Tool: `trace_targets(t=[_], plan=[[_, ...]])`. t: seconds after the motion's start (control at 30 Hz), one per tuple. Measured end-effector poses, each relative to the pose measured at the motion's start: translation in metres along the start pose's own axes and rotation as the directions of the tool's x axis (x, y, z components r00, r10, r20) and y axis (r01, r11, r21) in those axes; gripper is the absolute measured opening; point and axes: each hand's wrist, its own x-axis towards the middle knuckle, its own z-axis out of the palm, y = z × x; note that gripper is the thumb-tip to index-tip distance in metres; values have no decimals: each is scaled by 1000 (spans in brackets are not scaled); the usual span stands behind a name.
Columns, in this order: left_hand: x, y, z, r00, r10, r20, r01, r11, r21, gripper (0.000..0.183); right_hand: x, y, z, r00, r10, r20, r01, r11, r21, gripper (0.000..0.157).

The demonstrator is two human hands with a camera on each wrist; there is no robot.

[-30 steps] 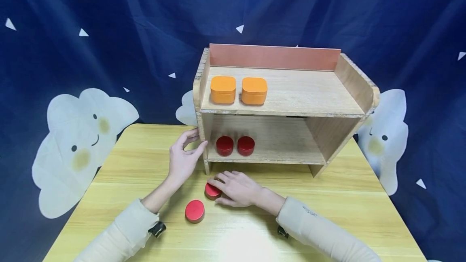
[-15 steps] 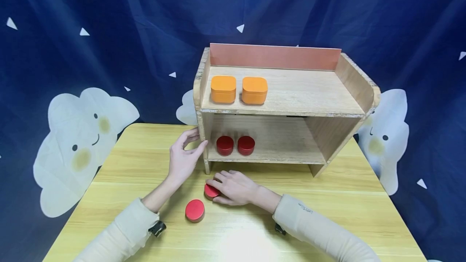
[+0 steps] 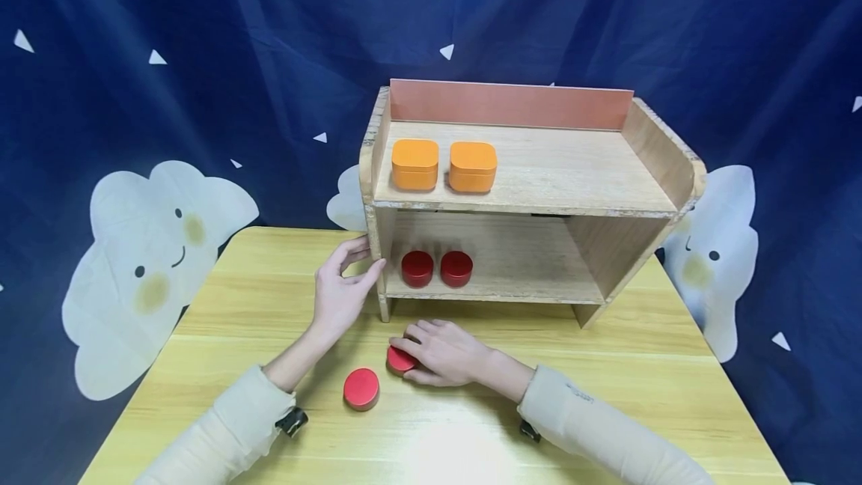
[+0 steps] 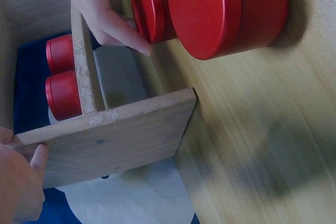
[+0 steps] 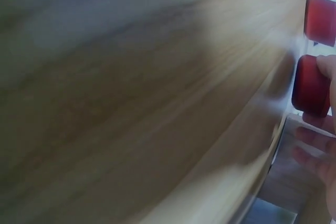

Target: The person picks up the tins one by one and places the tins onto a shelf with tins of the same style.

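Observation:
My left hand (image 3: pixel 339 292) grips the front edge of the left side panel of a two-tier wooden shelf (image 3: pixel 505 299), thumb in front and fingers along the outer side. In the head view my right hand (image 3: pixel 446 354) holds a round red tin (image 3: pixel 400 360) on the table between thumb and fingers, partly covering it. The right wrist view shows the thumb on this tin (image 5: pixel 311 85). A second red tin (image 3: pixel 361 389) stands nearer me, to the left. Two more red tins (image 3: pixel 417 269) stand side by side on the lower tier, at its left end.
Two orange rounded-square tins (image 3: pixel 414 165) sit at the left of the upper tier, before a reddish back board (image 3: pixel 512 105). The shelf stands on a light wooden table (image 3: pixel 269 283). Behind hangs a dark blue curtain (image 3: pixel 283 58) with clouds.
My right hand and its red tin shifted slightly left, then back right and a little nearer to me. My left hand stays on the shelf's side panel. The other tins have not moved.

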Motion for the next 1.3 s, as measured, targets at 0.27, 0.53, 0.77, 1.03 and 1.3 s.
trace_targets(t=[0.27,0.53,0.77,1.03,1.3], plan=[[0,1,0,1000,9,-6,-9,1000,8,39,-15,2,-4,1000,28,-8,-28,1000,-5,57],[0,-1,0,1000,18,-4,-18,1000,5,39,-33,6,-5,995,44,-92,-45,999,-15,58],[0,0,-1,1000,14,-1,-14,1000,3,40,-49,11,-6,991,63,-118,-64,998,-5,57],[0,0,-1,1000,10,5,-10,1000,6,40,-66,17,-4,983,96,-154,-95,995,13,58],[0,0,0,1000,18,3,-18,1000,19,41,-78,23,-14,969,142,-202,-140,990,25,62]])
